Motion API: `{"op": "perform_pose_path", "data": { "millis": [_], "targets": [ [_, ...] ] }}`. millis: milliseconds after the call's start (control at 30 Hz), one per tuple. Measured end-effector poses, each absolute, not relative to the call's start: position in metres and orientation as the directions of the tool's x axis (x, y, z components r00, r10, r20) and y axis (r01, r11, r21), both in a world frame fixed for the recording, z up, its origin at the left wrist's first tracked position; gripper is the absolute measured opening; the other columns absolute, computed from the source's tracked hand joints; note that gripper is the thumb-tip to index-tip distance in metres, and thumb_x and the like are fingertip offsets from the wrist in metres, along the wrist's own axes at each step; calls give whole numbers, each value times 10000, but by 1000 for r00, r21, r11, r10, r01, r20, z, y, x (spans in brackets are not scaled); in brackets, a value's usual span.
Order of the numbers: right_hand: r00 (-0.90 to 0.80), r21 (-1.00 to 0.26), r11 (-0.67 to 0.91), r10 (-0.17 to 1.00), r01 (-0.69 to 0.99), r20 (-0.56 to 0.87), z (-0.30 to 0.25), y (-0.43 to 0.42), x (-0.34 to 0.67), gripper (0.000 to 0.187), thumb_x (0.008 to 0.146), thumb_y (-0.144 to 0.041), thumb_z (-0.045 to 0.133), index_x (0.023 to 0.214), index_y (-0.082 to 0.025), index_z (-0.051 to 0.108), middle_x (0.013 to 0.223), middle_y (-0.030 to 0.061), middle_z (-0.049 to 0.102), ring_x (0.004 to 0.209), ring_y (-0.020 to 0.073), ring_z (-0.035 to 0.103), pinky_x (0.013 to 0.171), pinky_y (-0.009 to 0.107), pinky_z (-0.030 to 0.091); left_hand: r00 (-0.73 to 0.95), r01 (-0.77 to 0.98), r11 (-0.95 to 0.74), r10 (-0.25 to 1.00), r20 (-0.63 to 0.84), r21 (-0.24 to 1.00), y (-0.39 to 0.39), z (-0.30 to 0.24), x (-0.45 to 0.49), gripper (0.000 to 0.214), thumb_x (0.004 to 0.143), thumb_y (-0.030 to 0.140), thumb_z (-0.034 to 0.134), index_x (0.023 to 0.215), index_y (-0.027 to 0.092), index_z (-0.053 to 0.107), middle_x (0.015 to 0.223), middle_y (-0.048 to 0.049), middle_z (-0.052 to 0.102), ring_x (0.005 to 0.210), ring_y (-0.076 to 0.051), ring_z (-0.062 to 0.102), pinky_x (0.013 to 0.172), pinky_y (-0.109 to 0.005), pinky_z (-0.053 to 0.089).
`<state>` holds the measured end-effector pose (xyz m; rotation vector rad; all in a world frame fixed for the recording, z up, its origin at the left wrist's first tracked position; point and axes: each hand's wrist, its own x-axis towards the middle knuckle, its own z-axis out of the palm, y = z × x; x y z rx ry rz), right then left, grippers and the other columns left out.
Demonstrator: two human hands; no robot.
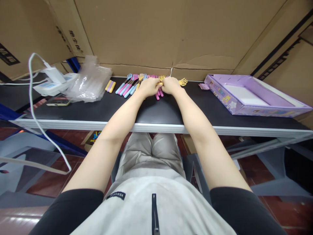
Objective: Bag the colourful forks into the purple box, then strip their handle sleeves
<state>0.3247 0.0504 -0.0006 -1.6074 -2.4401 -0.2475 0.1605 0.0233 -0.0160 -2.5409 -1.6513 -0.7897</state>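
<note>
My left hand [148,87] and my right hand [171,85] meet over the middle of the table, both with fingers closed. Between their fingertips shows a bit of the yellow handle of a back scratcher [160,84]. A yellow claw-shaped head [183,82] sticks out past my right hand and seems to belong to it. To the left of my hands, several back scratchers [127,86] with blue, pink and yellow handles lie side by side, claws toward the back. More pink ones [159,94] lie under and between my hands, partly hidden.
Small yellow and purple handles [110,86] lie left of the row. Beyond them are clear plastic bags [90,81], a phone [58,101] and a white charger with cable [55,76]. A purple box tray [234,106] stands right; cardboard [146,36] walls the back.
</note>
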Motion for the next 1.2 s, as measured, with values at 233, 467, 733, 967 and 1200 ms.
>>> {"op": "perform_pose_path", "data": {
  "millis": [233,467,733,967,1200],
  "targets": [
    [-439,41,451,839,892,322,-9,68,333,378,1028,-303,631,1234,-126,894,1195,291,860,1298,501,760,1127,582,567,331,858,-457,840,430,234,26,-16,160,280,1093,351,610,1182,230,847,1169,-157,896,1280,-393,814,1091,-444,596],
    [-452,80,453,828,888,332,-9,69,333,387,1023,-243,606,1236,-92,891,1228,308,854,1283,509,773,1119,601,563,308,874,-426,857,413,232,27,-13,162,316,1097,337,605,1230,225,868,1235,-155,898,1308,-400,806,1134,-459,578],
    [-481,80,484,813,871,327,-6,63,329,389,1061,-243,559,1224,-121,890,1252,265,861,1314,481,769,1129,569,558,380,800,-479,871,312,363,35,-5,152,312,1105,341,590,1126,211,873,1077,-118,913,1150,-307,825,1053,-375,595],
    [-499,179,466,811,867,306,-2,52,325,443,1106,-210,501,1308,-102,879,1306,269,864,1331,453,784,1120,531,566,458,692,-512,856,239,508,35,-3,151,370,1143,436,590,1091,182,853,886,-81,857,989,-279,821,1042,-419,611],
    [-478,222,432,847,874,233,7,37,319,439,1126,-206,496,1290,-76,883,1269,281,867,1322,441,802,1122,504,586,338,804,-428,900,276,413,25,-2,146,300,1091,388,639,1048,166,835,1037,-117,866,1109,-303,783,1065,-393,555]
  ]
}}
